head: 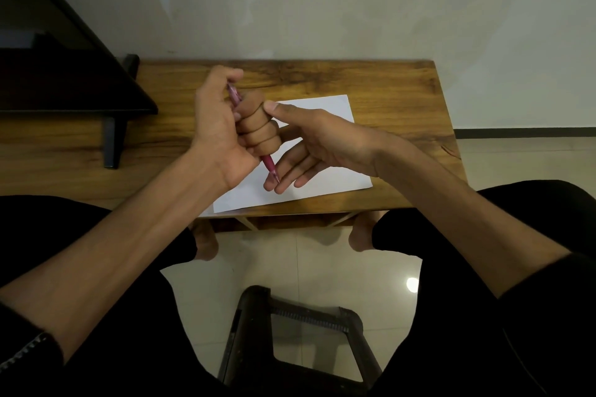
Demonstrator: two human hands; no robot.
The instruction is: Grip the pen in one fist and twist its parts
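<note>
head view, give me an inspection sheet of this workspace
surface: wooden table, white paper sheet on it
job's things: pink pen, tip near right fingers
clutter: nothing seen
grippers: left hand grips pen in fist; right hand open, thumb touching left fingers
cables: nothing seen
surroundings: dark shelf at left, black stool below, tiled floor, pale wall

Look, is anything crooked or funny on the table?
The paper lies askew, turned against the table edges, one corner at the front edge. The left hand grips the pen in a fist, its tip against the right hand fingers.
</note>
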